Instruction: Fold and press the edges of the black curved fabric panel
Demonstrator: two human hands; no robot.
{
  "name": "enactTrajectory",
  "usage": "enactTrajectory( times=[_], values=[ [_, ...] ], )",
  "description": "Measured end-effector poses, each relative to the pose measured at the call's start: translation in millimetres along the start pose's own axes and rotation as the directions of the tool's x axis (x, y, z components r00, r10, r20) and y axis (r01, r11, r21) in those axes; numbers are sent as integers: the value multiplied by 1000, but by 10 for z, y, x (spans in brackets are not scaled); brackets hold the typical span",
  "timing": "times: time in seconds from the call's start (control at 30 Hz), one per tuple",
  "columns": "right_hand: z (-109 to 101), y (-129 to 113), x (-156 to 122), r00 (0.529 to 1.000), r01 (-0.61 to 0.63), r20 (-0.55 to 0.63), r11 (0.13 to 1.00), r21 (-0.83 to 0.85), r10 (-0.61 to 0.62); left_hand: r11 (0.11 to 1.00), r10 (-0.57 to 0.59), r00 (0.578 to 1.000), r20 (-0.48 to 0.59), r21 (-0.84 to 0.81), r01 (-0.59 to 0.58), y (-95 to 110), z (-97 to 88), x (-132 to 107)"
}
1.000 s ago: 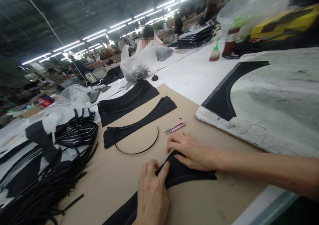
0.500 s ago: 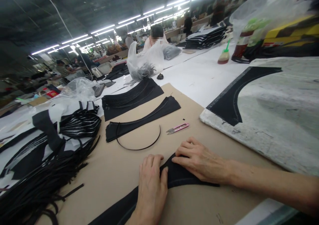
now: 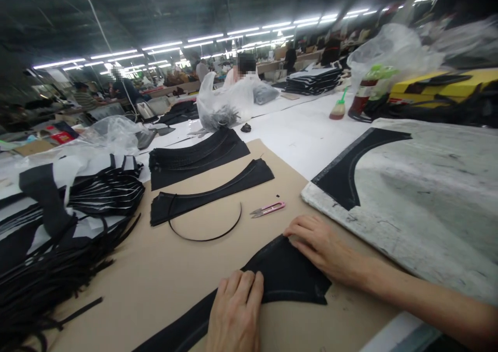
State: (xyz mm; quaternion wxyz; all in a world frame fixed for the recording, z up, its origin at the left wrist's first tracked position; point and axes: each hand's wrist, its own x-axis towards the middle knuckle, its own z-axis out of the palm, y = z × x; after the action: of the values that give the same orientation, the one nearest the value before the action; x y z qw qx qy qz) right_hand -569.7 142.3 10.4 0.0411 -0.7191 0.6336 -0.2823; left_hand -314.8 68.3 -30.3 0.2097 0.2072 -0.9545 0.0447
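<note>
A curved black fabric piece [image 3: 290,271] with a line along its lower edge lies on the tan board in front of me. My left hand [image 3: 235,310] rests on its narrower middle, fingers side by side and pressing down; the thumb is hidden. At the wide end's upper corner, the fingertips of my right hand [image 3: 321,245] are bent together on the fabric's edge. Pink-handled thread snips [image 3: 268,210] lie beyond my hands. Farther left, a thin black strip [image 3: 206,239] curls out from a small stack of curved black pieces [image 3: 212,191].
Another black stack [image 3: 198,157] lies behind. Bundled black strips [image 3: 58,269] cover the left. A similar curved piece [image 3: 346,178] rests on the stained whitish slab [image 3: 424,206] at right. Beyond are a small glue bottle [image 3: 337,108], a plastic bag [image 3: 223,105] and a yellow box [image 3: 436,90]. A person sits across.
My right hand has moved outward to the piece's upper corner, uncovering its wide end. My left hand now lies lower in view, its thumb out of sight. The camera view has tilted.
</note>
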Motion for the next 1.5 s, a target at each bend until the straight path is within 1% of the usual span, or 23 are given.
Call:
enactTrajectory(
  times=[0.2,0.4,0.5,0.6,0.67,0.73,0.8,0.87,0.93,1.07,1.13,1.23,1.33,1.4,1.5],
  values=[
    [-32,12,48,999,33,41,999,-39,-32,1000,2,999,-39,-4,-2,-9,-14,7],
    [-112,-27,93,998,34,59,998,-48,-31,1000,-17,1000,-24,-8,17,22,-8,12],
    [-97,-95,99,992,103,82,994,-40,-100,996,-45,999,-8,-71,44,46,-36,15],
    [-17,-157,104,965,222,153,974,-54,-211,968,-149,989,4,-204,146,35,-114,75],
    [50,-181,108,943,275,212,959,-69,-255,918,-275,961,26,-290,271,3,-185,165],
    [102,-196,114,931,293,248,953,-80,-266,854,-386,918,95,-341,394,-36,-246,289],
    [123,-209,122,929,298,255,951,-83,-268,805,-434,877,207,-349,480,-61,-278,423],
    [113,-228,130,931,297,248,951,-88,-268,792,-427,851,306,-328,515,-64,-278,550],
    [84,-249,136,933,288,250,954,-89,-258,798,-420,835,357,-292,527,-47,-260,659],
    [38,-267,135,941,240,261,969,-58,-218,815,-420,816,398,-229,532,8,-241,827],
    [40,-250,131,950,195,251,981,-20,-184,817,-415,802,429,-212,537,36,-251,888],
    [59,-202,141,972,114,201,993,33,-118,820,-408,785,466,-190,539,72,-275,960],
    [52,-146,201,988,44,145,998,40,-49,836,-393,781,486,-165,523,93,-285,1020],
    [18,-112,274,985,21,170,999,33,-26,846,-376,780,500,-158,510,97,-280,1056],
    [-52,-64,413,960,51,275,998,22,-56,855,-344,786,514,-175,488,90,-257,1096]
  ],
)
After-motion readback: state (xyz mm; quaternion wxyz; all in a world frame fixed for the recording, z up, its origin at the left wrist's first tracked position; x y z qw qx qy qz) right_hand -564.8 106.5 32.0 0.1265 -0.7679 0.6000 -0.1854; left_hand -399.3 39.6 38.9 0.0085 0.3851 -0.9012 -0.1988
